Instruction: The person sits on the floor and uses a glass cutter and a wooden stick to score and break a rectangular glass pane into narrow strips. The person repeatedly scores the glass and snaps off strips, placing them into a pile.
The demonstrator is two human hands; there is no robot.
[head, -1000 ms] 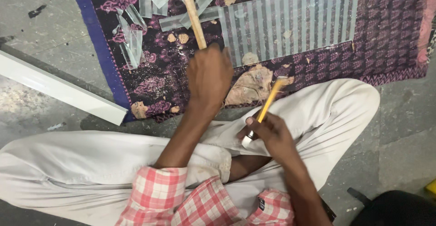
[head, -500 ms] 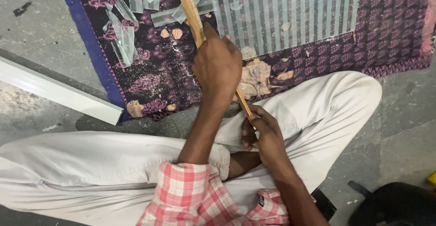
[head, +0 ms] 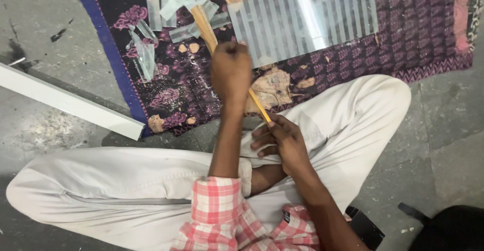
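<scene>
From the head camera, the left hand [head: 231, 74] was clenched in a fist around a wooden stick [head: 204, 25] over the patterned cloth [head: 418, 34]. The right hand [head: 282, 141] pinched a thin yellow-handled tool [head: 258, 105] near the lap, beside the striped glass sheet [head: 307, 19].

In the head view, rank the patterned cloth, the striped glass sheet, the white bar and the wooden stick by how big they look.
1. Patterned cloth, clearly the largest.
2. Striped glass sheet.
3. White bar, long but narrow; it runs out of frame, so its rank against the sheet is unsure.
4. Wooden stick, partly hidden by the left hand.
</scene>
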